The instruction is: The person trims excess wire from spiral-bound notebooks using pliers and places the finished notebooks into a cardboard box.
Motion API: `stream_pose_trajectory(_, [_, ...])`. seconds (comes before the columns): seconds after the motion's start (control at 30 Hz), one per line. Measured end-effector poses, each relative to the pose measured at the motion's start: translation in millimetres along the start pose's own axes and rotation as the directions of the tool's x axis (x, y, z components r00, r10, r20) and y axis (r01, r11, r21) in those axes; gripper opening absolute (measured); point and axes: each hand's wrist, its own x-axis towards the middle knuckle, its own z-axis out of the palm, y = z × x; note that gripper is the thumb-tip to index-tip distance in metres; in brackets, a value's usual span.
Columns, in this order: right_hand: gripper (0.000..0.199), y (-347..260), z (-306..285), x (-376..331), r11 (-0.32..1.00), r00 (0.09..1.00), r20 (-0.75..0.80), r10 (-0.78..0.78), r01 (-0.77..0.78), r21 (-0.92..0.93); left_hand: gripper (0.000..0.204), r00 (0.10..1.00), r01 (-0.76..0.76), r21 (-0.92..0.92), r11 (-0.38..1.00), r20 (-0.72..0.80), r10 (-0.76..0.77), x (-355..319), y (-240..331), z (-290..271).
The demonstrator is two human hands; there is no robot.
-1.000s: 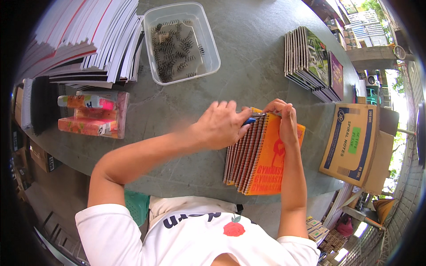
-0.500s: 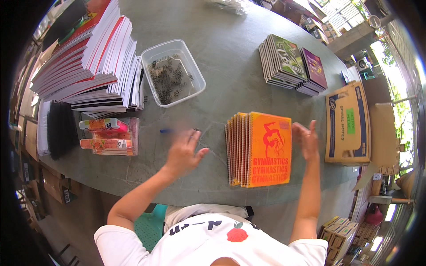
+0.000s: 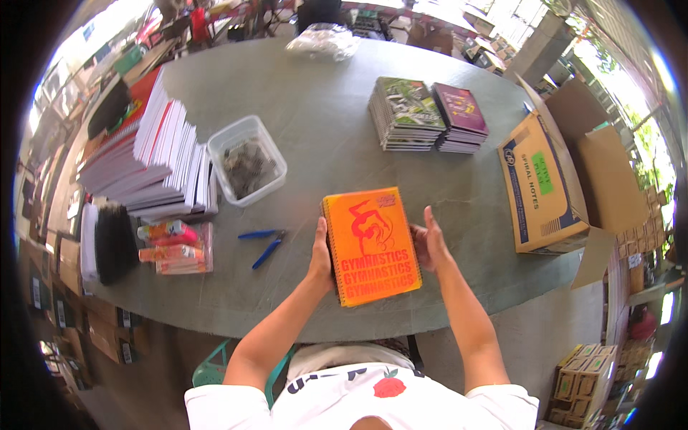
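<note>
A stack of orange spiral notebooks [image 3: 374,247] with a red gymnast figure on the top cover sits in front of me at the table's near side, tilted slightly. My left hand [image 3: 322,256] presses along its coil-bound left edge, thumb up. On the opposite edge, my right hand [image 3: 430,245] has its fingers against the stack and its thumb raised. Between them the hands hold the notebooks squared together; the lower ones are hidden under the top cover. Blue-handled pliers [image 3: 266,245] lie splayed on the table left of my left hand.
A clear plastic tub [image 3: 249,163] of dark wire coils stands beside a tall pile of unbound notebooks [image 3: 154,154]. Pink-orange packs [image 3: 175,247] lie nearer. Two finished notebook stacks [image 3: 407,115] sit far right, by an open carton [image 3: 545,186]. Crumpled plastic [image 3: 322,41] lies at the far edge.
My left hand has come right, from over the pliers to the notebooks' left edge. The stack, fanned out to the left before, is now squared and turned slightly. The view has shifted too.
</note>
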Motion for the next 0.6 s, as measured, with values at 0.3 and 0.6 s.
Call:
stream_pose_trajectory(0.3, [0.079,40.1,-79.4,-136.0,0.981,0.974,-0.159,-0.160,0.175,0.088,0.085,0.974,0.155,0.283,0.946,0.115,-0.194,9.9,-113.3,58.1])
stream_pose_trajectory(0.6, [0.065,161.4,-125.2,-260.0,0.669,0.640,-0.652,-0.407,0.695,0.264,0.114,0.900,0.065,0.960,0.272,0.062,-0.433,5.1,-258.4,136.4])
